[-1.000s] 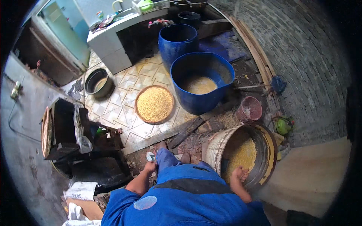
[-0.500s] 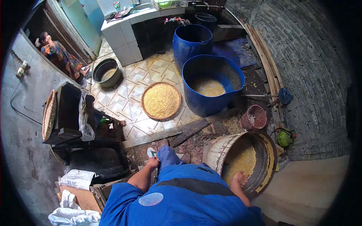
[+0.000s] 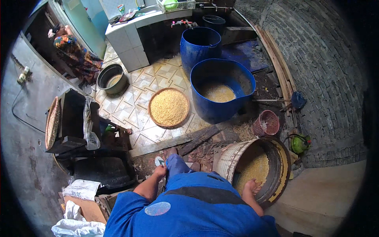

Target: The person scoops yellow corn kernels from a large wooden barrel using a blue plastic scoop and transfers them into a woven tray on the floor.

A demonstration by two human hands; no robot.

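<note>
My left hand [image 3: 160, 171] is closed beside the leg of my blue trousers [image 3: 176, 165]; what its fingers hold, if anything, is hidden. On the right, my right hand [image 3: 252, 186] hangs open, fingers loosely apart, over the near side of a large pale drum [image 3: 229, 161]. The drum leans with its mouth toward the right, and yellowish soybeans [image 3: 254, 172] lie inside it. Ahead on the tiles stands a round woven tray [image 3: 169, 126] heaped with similar soybeans [image 3: 169, 106].
Two blue barrels [image 3: 213, 110] stand ahead right, the nearer one holding beans in liquid. A red basket [image 3: 265, 123] and green jug [image 3: 299, 144] sit beyond the drum. A dark basin [image 3: 123, 85] is near the doorway, where a person [image 3: 75, 53] is. Black furniture [image 3: 75, 118] lines the left.
The person at the doorway has shifted to the right and turned. My left and right hands stay nearly where they were, and the beans look the same.
</note>
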